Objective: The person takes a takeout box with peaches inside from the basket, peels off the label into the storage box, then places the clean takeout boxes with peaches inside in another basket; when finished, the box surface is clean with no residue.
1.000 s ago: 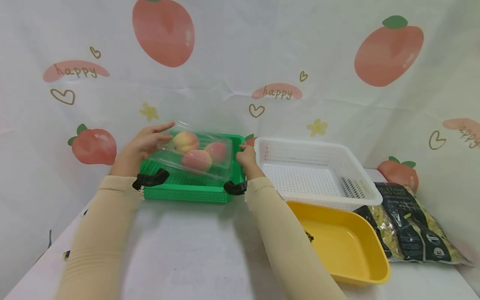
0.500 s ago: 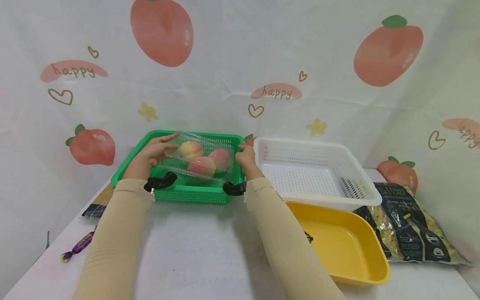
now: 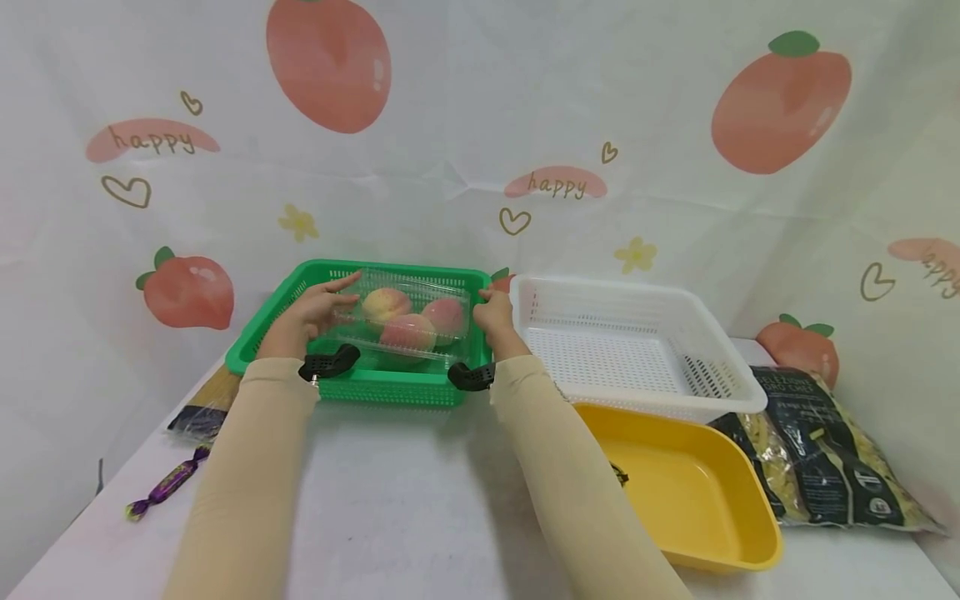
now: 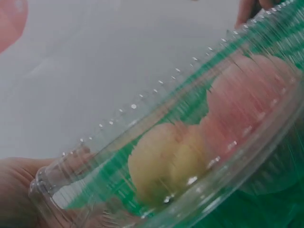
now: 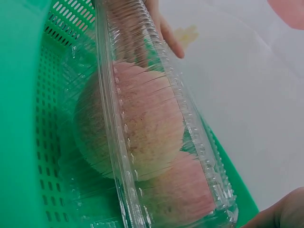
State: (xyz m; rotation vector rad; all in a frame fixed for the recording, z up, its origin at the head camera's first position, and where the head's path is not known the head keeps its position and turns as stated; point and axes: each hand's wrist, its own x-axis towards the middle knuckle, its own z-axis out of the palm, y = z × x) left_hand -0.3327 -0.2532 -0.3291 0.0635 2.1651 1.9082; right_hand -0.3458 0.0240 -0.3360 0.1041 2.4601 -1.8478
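Observation:
A clear plastic box (image 3: 358,329) with three peaches (image 3: 408,333) inside lies tilted within the green basket (image 3: 390,390). My left hand (image 3: 309,315) holds the box's left end, its index finger stretched along the upper edge. In the left wrist view that hand shows partly through the ridged plastic. My right hand (image 3: 495,318) is curled at the basket's right rim, close to the box's right end; its fingertips are mostly hidden. The right wrist view shows part of this hand (image 5: 287,211) beside the green rim, with the left hand's fingers (image 5: 172,40) at the far end.
A white basket (image 3: 716,387) stands right of the green one, with a yellow basin (image 3: 675,483) in front. A black pasta bag (image 3: 825,450) lies at far right. At left are another bag (image 3: 206,408) and a purple-wrapped candy (image 3: 171,483).
My left hand has come down and right with the box, lowering its raised left end into the green basket. The right hand has hardly moved. The bag and candy at left have come into view.

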